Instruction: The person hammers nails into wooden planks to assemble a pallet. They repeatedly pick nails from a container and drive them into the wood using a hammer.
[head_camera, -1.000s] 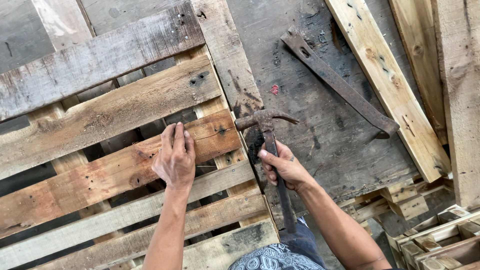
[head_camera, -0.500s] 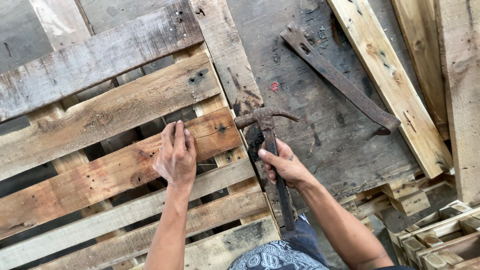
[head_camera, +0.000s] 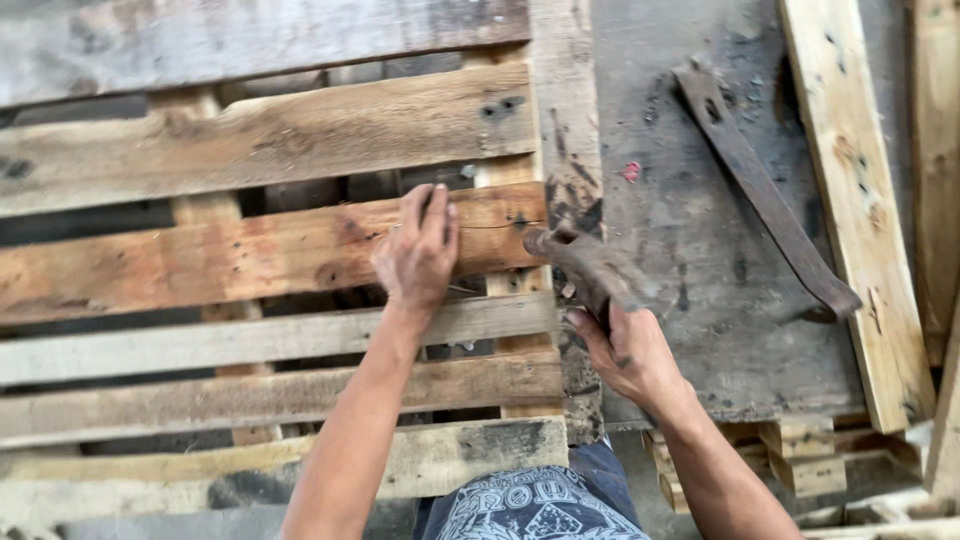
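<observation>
Hammer (head_camera: 590, 268) clamped in right hand (head_camera: 630, 352), head up-left at slat (head_camera: 250, 250); left hand (head_camera: 418, 255) flat, open.

Brown weathered pallet slat (head_camera: 250, 250), grey board (head_camera: 720, 250), rusty dark hammer (head_camera: 590, 265)

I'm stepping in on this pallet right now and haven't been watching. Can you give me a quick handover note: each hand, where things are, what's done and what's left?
Left hand: flat on the reddish pallet slat, fingers over its far edge.
Right hand: gripping the hammer, which is motion-blurred; its head is at the slat's right end, by the nail marks.
Nearby: a flat dark metal bar lies on the grey board to the right; loose planks are stacked at the far right.
Done: cannot tell; every slat in view sits on the pallet.
Left: the reddish slat is not yet off.
</observation>
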